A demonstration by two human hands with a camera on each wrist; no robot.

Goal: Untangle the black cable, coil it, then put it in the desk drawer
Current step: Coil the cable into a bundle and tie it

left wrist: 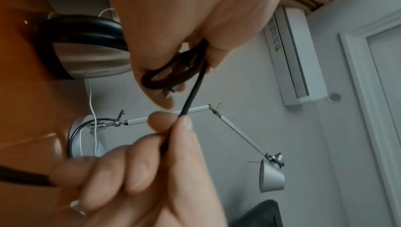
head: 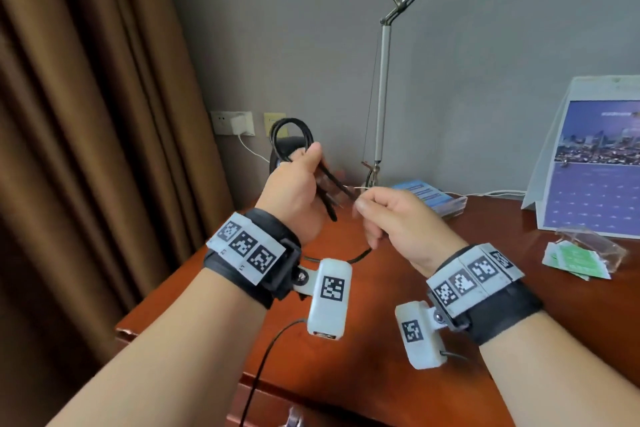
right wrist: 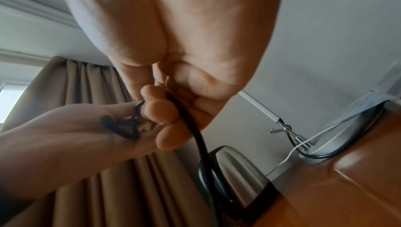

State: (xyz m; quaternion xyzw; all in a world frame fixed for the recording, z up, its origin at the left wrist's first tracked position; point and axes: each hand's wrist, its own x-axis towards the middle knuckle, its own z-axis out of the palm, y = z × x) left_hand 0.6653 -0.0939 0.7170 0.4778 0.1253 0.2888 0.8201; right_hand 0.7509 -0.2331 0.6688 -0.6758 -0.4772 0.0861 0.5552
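Hotel-type room or home office: polished wooden surface (head: 398, 288), brown curtains (head: 86, 114), articulated desk lamp (head: 382, 97), tent calendar (head: 588, 163), wall air conditioner (left wrist: 297, 50).

The black cable (head: 290, 135) — thin, partly looped into a small coil — hangs above the desk (head: 398, 288).

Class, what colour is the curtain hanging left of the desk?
Brown; the pleated fabric curtain shows best in the head view.
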